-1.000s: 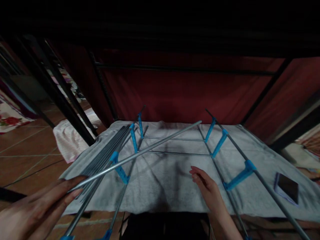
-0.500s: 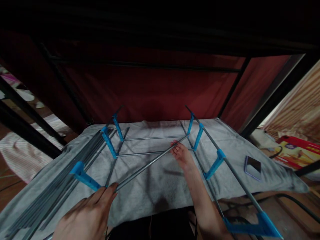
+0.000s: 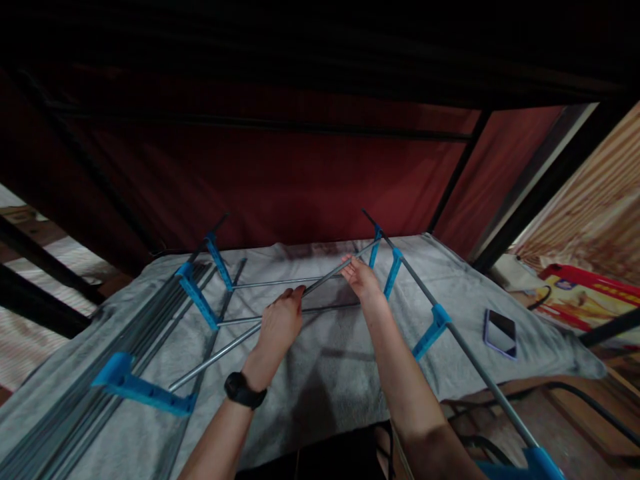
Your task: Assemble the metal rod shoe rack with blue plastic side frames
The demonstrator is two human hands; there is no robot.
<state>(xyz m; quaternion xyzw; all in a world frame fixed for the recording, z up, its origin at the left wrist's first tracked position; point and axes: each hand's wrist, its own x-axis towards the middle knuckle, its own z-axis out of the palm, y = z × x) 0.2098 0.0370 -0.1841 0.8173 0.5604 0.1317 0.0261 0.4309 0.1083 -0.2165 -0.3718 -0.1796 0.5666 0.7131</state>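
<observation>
Both hands are closed around one thin metal rod [image 3: 300, 295] above the grey-clothed surface [image 3: 325, 373], the right hand [image 3: 361, 279] near its far end, the left hand [image 3: 280, 320] now moved up to mid-length.

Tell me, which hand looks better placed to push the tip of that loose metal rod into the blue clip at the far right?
Probably the right hand. It holds the rod near its far tip, just beside the blue clip on the right rail. The left hand grips the rod farther back, so it seems better suited to steadying.
</observation>
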